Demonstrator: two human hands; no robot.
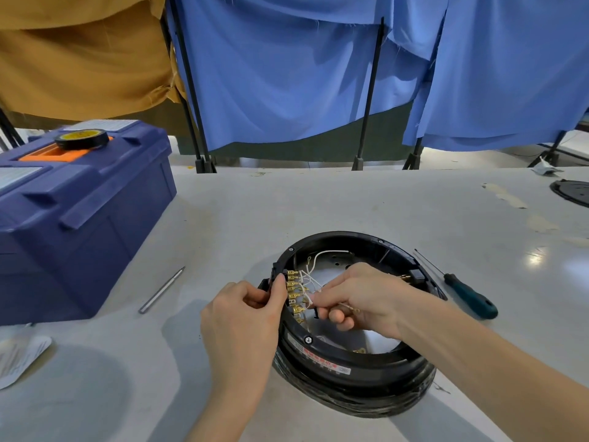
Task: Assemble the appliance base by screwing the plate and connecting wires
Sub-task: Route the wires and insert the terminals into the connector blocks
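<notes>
One appliance base (350, 357), a black ring, lies flat on the grey table (350, 202) directly under my two hands. Three screw heads show on the base's rim; the count is partial, since my right forearm covers part of the rim. Inside the base, along its left wall, runs a row of brass terminals (292, 292); I count at least six, exact number uncertain. Several thin white wires (322, 254) loop across the base's interior; I cannot separate them well enough to count. My left hand (245, 314) comes in from the base's left, wrist low, thumb and curled fingers pinching the black terminal block (276, 277) on the base's left rim. My right hand (360, 295) reaches over the base's right rim into the interior, fingers curled, fingertips pinching a white wire end just beside the terminals. One screwdriver (468, 298) with a green handle lies just right of the base. One metal rod (161, 290) lies to the left of the base. One blue toolbox (79, 224) stands further left, one tape roll (81, 138) on its lid. One round black plate (573, 193) sits well apart, beyond the base to the right.
</notes>
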